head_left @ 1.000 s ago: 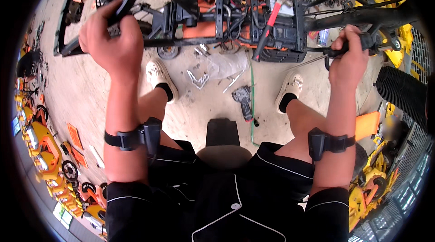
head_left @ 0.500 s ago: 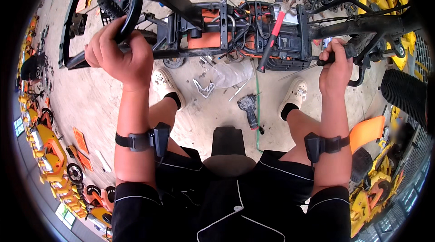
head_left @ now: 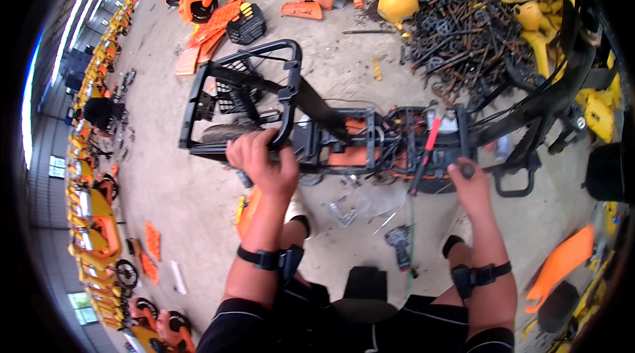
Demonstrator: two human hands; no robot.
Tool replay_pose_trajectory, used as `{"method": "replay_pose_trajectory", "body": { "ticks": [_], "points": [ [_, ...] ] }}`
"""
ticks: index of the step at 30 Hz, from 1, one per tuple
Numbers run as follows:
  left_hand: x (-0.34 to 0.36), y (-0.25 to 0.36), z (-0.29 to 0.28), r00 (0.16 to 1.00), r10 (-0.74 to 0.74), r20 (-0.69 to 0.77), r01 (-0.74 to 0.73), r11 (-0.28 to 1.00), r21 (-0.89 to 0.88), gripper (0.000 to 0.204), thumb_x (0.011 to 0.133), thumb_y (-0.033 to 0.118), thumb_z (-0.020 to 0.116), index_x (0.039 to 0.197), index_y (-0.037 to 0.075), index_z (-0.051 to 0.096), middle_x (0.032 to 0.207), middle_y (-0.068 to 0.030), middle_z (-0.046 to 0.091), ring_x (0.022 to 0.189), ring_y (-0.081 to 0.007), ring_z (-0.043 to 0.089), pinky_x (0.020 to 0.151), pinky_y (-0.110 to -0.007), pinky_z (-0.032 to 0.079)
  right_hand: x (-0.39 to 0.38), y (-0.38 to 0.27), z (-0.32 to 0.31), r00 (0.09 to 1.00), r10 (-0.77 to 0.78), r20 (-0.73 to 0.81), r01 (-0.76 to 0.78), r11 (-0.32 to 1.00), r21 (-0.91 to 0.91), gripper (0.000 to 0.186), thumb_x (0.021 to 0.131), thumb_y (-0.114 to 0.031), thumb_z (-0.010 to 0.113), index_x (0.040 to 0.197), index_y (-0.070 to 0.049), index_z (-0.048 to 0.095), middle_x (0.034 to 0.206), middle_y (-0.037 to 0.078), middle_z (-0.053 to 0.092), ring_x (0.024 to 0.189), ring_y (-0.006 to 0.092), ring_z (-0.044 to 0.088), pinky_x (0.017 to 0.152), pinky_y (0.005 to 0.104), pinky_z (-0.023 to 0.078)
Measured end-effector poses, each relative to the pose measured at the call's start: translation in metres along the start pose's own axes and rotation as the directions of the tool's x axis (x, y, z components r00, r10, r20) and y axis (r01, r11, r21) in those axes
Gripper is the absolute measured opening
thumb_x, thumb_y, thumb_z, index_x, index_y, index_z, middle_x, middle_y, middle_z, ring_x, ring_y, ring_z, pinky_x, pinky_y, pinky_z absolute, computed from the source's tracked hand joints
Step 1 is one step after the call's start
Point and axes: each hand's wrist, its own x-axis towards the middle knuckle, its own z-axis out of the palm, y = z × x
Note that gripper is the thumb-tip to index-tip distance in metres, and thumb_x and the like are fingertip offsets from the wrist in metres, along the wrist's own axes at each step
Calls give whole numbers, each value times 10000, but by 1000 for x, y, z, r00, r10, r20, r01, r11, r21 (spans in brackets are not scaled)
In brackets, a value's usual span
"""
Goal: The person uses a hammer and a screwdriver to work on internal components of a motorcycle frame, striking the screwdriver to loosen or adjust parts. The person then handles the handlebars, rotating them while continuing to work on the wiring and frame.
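A black scooter frame (head_left: 317, 112) lies across the floor in front of me, with cables and orange panels inside it. My left hand (head_left: 264, 164) is closed around the bent black tube at its left part. Over the right part of the frame, my right hand (head_left: 471, 184) is closed on a dark-handled screwdriver (head_left: 467, 170). Only the round end of its handle shows now; the thin shaft is hidden. Close by, a hammer (head_left: 428, 148) with a red and black handle rests on the frame, left of my right hand.
A black cordless drill (head_left: 399, 245) lies on the floor near a green cord and a clear plastic bag (head_left: 380, 199). Beyond the frame is a heap of rusty metal parts (head_left: 463, 42). Yellow panels (head_left: 542, 36) stand at right; yellow scooters (head_left: 92, 221) line the left.
The view has tilted up and shifted left, bringing more of the far floor into sight. My left hand stays on the tube. My right hand has turned, so the screwdriver's handle end now faces me.
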Motion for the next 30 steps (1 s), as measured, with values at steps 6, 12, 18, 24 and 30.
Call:
{"method": "replay_pose_trajectory", "body": {
  "ticks": [6,12,18,24,30],
  "points": [
    [-5,0,-12,997,-1,77,1,1000,3,392,656,57,627,1044,107,657,1000,-78,611,1057,-295,543,1082,-501,276,-13,7,-4,994,-21,-103,-3,976,-220,503,862,-416,748,1170,-25,677,979,227,721,951,404,690,837,433,533],
    [4,11,-25,985,-9,174,6,1000,16,362,679,81,652,1040,72,620,1005,-120,580,1072,-350,513,1079,-541,292,-26,-3,-17,995,-57,82,76,964,-256,442,834,-386,740,1099,-36,688,980,237,713,963,417,679,842,450,535],
    [20,28,-49,912,-100,398,35,985,169,311,723,212,691,985,52,641,998,-129,612,1062,-352,529,987,-469,365,-29,-12,-5,943,10,332,131,907,-401,370,791,-383,712,1032,-102,715,1046,191,718,1008,399,666,864,471,537],
    [94,27,-48,328,-256,909,-90,950,300,459,820,479,658,935,45,753,926,-201,735,912,-357,705,858,-393,531,-40,-20,21,862,-73,502,303,867,-395,473,783,-375,706,1220,-191,695,1157,153,710,1072,362,669,934,441,537],
    [113,8,-12,-154,-168,974,84,980,182,414,838,409,656,1038,64,767,1070,-115,753,990,-254,706,871,-368,543,-47,-19,13,813,-62,578,333,865,-376,572,766,-404,754,1294,-201,665,1209,154,696,1116,360,658,964,430,525]
  ]
}}
